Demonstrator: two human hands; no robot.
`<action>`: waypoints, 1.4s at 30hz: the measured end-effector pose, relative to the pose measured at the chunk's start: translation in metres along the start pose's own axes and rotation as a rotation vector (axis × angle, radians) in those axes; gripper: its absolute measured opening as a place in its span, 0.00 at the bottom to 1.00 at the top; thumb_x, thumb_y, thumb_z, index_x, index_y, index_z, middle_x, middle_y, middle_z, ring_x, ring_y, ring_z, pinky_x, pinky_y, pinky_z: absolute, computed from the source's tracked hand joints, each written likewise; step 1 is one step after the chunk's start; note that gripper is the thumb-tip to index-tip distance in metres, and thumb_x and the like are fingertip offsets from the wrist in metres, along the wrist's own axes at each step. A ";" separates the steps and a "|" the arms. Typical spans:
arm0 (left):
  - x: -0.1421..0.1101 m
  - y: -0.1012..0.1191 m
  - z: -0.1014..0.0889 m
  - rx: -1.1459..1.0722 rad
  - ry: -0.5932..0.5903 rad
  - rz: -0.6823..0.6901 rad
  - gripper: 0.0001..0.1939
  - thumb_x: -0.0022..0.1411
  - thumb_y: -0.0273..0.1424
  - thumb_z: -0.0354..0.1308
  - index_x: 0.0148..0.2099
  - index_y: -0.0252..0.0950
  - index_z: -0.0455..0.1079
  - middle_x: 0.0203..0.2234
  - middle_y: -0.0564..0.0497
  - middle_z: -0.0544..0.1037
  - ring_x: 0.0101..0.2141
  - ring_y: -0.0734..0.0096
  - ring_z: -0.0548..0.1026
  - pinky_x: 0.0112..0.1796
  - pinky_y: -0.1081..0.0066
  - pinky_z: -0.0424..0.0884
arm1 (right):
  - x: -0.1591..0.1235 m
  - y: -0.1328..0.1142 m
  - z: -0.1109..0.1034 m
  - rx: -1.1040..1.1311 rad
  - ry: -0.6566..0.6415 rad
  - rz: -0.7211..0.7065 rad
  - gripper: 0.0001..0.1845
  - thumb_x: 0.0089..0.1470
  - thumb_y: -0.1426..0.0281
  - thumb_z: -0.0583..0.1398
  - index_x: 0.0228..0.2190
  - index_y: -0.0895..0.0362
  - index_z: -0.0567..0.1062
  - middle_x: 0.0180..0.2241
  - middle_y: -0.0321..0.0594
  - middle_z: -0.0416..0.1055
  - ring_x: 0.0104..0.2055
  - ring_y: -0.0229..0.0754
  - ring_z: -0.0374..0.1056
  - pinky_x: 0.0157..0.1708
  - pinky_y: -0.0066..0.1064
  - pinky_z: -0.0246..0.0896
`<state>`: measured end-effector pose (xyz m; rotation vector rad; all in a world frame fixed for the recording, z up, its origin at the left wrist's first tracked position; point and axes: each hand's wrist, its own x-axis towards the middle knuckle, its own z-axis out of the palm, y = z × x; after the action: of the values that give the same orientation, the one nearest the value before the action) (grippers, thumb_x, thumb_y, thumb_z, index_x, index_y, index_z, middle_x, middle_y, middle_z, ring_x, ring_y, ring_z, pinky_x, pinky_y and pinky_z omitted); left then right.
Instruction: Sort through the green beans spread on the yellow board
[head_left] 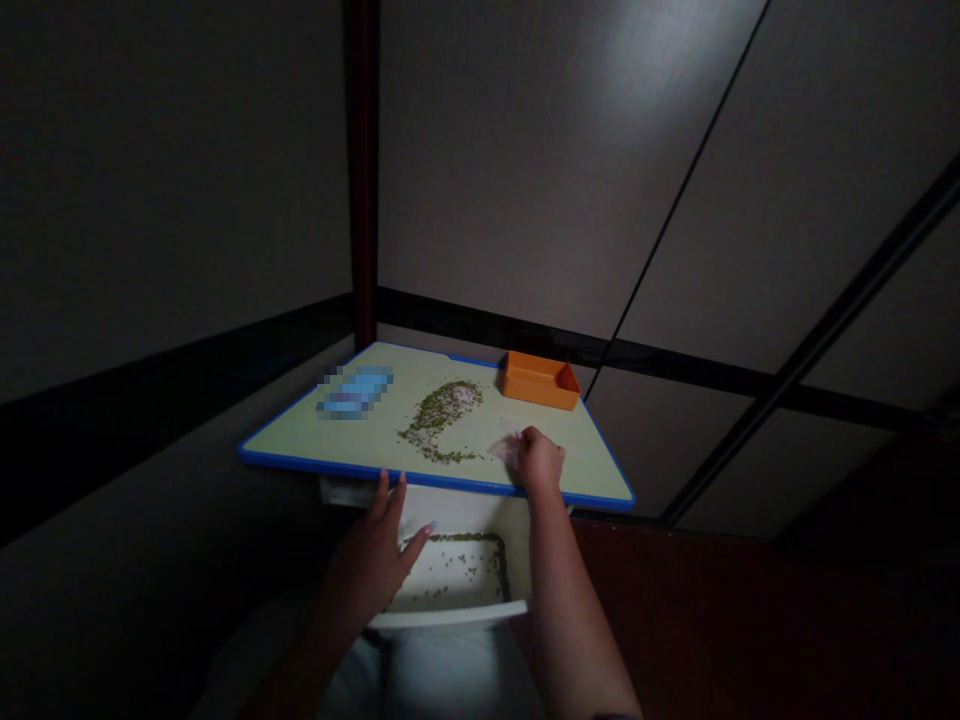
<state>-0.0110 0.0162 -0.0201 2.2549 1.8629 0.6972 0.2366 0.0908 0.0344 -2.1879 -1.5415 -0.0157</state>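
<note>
My right hand (pixel 541 460) is closed low over the right front of a pale tabletop (pixel 360 440). A thin, translucent pinkish piece, like clear plastic (pixel 507 447), sticks out from its fingers; its exact kind is unclear. Left of that hand, a curved spread of small green and pale grains, like beans (pixel 442 408), lies loose on the surface. My left hand (pixel 379 550) is open, its fingertips touching the blue front rim and its thumb stretched over a pulled-out white drawer (pixel 450 614). Small dark grains lie scattered in the drawer, thickest along its far and right sides.
An orange open box (pixel 541 382) stands at the tabletop's back right. A blurred-out light blue object (pixel 355 391) lies at the left. Panelled walls (pixel 510 180) rise close behind and to the left. Dark red floor (pixel 712 620) shows at the right.
</note>
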 end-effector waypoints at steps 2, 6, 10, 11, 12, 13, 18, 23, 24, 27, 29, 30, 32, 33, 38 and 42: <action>0.000 0.000 0.000 0.003 0.001 0.002 0.36 0.63 0.46 0.45 0.67 0.31 0.48 0.68 0.36 0.43 0.57 0.55 0.68 0.52 0.64 0.68 | -0.001 0.000 -0.001 -0.011 -0.006 0.002 0.14 0.64 0.67 0.49 0.38 0.53 0.75 0.36 0.42 0.77 0.39 0.41 0.69 0.39 0.32 0.45; 0.000 -0.001 0.000 -0.001 0.001 0.004 0.37 0.63 0.46 0.45 0.67 0.31 0.48 0.68 0.35 0.42 0.57 0.53 0.68 0.52 0.62 0.68 | -0.003 0.000 -0.004 -0.028 -0.048 -0.007 0.13 0.62 0.68 0.51 0.37 0.52 0.75 0.36 0.41 0.77 0.40 0.41 0.69 0.40 0.32 0.45; 0.001 -0.001 0.000 -0.013 -0.008 0.001 0.37 0.63 0.46 0.45 0.67 0.31 0.48 0.68 0.35 0.42 0.58 0.53 0.67 0.53 0.62 0.67 | -0.006 -0.002 -0.008 -0.030 -0.096 -0.041 0.12 0.61 0.68 0.52 0.37 0.51 0.75 0.36 0.40 0.77 0.41 0.41 0.69 0.41 0.32 0.45; 0.001 -0.001 0.001 -0.017 -0.012 -0.001 0.37 0.63 0.46 0.45 0.67 0.31 0.48 0.68 0.35 0.42 0.58 0.52 0.67 0.53 0.62 0.67 | -0.006 -0.003 -0.009 -0.027 -0.105 -0.052 0.12 0.61 0.67 0.52 0.37 0.51 0.75 0.36 0.40 0.77 0.40 0.41 0.69 0.41 0.32 0.45; 0.001 -0.001 0.001 -0.021 -0.014 -0.001 0.37 0.63 0.46 0.45 0.67 0.31 0.47 0.68 0.35 0.42 0.58 0.52 0.67 0.53 0.62 0.67 | -0.007 -0.004 -0.009 -0.021 -0.113 -0.066 0.12 0.61 0.67 0.52 0.37 0.51 0.75 0.35 0.40 0.77 0.40 0.41 0.69 0.41 0.32 0.45; 0.001 -0.002 0.001 -0.024 -0.013 -0.001 0.37 0.63 0.46 0.44 0.68 0.31 0.47 0.68 0.36 0.42 0.58 0.52 0.66 0.53 0.62 0.67 | -0.007 -0.005 -0.009 -0.013 -0.120 -0.082 0.12 0.61 0.67 0.52 0.37 0.51 0.75 0.35 0.39 0.77 0.40 0.40 0.69 0.41 0.32 0.45; 0.001 -0.001 0.000 -0.039 -0.005 0.000 0.37 0.62 0.46 0.45 0.67 0.30 0.48 0.68 0.35 0.42 0.59 0.52 0.65 0.54 0.61 0.66 | -0.010 -0.007 -0.009 0.046 -0.156 -0.163 0.11 0.61 0.67 0.53 0.36 0.52 0.76 0.34 0.38 0.77 0.38 0.39 0.68 0.43 0.31 0.45; 0.001 0.001 -0.002 -0.044 -0.016 0.001 0.37 0.62 0.45 0.45 0.67 0.29 0.48 0.68 0.35 0.42 0.59 0.52 0.65 0.54 0.61 0.66 | -0.011 -0.006 -0.007 0.083 -0.192 -0.222 0.11 0.61 0.67 0.53 0.34 0.52 0.76 0.34 0.38 0.77 0.38 0.39 0.68 0.39 0.29 0.47; 0.001 0.001 -0.002 -0.039 -0.023 -0.004 0.37 0.62 0.45 0.45 0.67 0.29 0.48 0.68 0.35 0.42 0.59 0.51 0.65 0.54 0.61 0.66 | -0.011 -0.005 -0.006 0.084 -0.192 -0.233 0.11 0.61 0.67 0.54 0.33 0.52 0.76 0.34 0.39 0.77 0.38 0.39 0.68 0.38 0.28 0.47; 0.001 0.001 -0.003 -0.034 -0.026 -0.007 0.37 0.63 0.45 0.45 0.67 0.29 0.48 0.68 0.35 0.42 0.58 0.51 0.66 0.54 0.60 0.67 | -0.009 -0.003 -0.004 0.115 -0.178 -0.274 0.11 0.60 0.68 0.54 0.33 0.53 0.76 0.35 0.39 0.77 0.39 0.39 0.67 0.38 0.27 0.48; 0.001 0.001 -0.002 -0.035 -0.019 -0.001 0.37 0.63 0.46 0.45 0.67 0.30 0.47 0.68 0.35 0.42 0.58 0.51 0.66 0.54 0.60 0.67 | -0.008 -0.002 -0.003 0.145 -0.160 -0.275 0.11 0.61 0.69 0.53 0.33 0.53 0.76 0.36 0.38 0.77 0.39 0.38 0.67 0.39 0.27 0.48; 0.001 0.000 -0.002 -0.036 -0.017 0.001 0.37 0.63 0.46 0.45 0.67 0.30 0.47 0.68 0.35 0.42 0.59 0.51 0.66 0.54 0.60 0.67 | -0.007 -0.002 -0.002 0.149 -0.147 -0.261 0.11 0.61 0.69 0.53 0.34 0.53 0.76 0.36 0.38 0.77 0.39 0.38 0.67 0.39 0.27 0.48; 0.001 0.000 -0.001 -0.037 -0.023 0.000 0.37 0.63 0.46 0.44 0.68 0.29 0.46 0.68 0.36 0.42 0.59 0.51 0.65 0.54 0.60 0.67 | -0.006 -0.001 -0.002 0.124 -0.118 -0.217 0.11 0.61 0.69 0.53 0.34 0.54 0.76 0.36 0.39 0.76 0.39 0.39 0.67 0.39 0.28 0.47; 0.001 0.000 0.000 -0.039 -0.027 -0.002 0.38 0.63 0.46 0.44 0.68 0.29 0.46 0.68 0.36 0.41 0.59 0.51 0.65 0.54 0.60 0.67 | -0.005 -0.001 -0.002 0.103 -0.105 -0.195 0.11 0.61 0.68 0.53 0.34 0.54 0.75 0.36 0.39 0.76 0.39 0.39 0.67 0.39 0.28 0.47; 0.001 -0.001 0.001 -0.045 -0.012 0.006 0.38 0.62 0.46 0.45 0.67 0.29 0.47 0.68 0.34 0.42 0.59 0.52 0.65 0.54 0.61 0.66 | -0.004 -0.002 -0.003 0.014 -0.065 -0.113 0.12 0.62 0.67 0.52 0.37 0.54 0.76 0.37 0.42 0.76 0.39 0.41 0.67 0.37 0.30 0.46; 0.000 0.000 -0.001 -0.047 0.004 0.009 0.37 0.62 0.46 0.46 0.67 0.31 0.48 0.68 0.34 0.44 0.57 0.53 0.67 0.53 0.61 0.68 | -0.005 -0.003 -0.004 0.001 -0.072 -0.088 0.12 0.62 0.66 0.52 0.36 0.54 0.76 0.36 0.42 0.76 0.39 0.41 0.68 0.37 0.31 0.46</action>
<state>-0.0115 0.0163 -0.0191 2.2358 1.8198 0.7398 0.2329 0.0855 0.0378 -2.1397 -1.6759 0.0358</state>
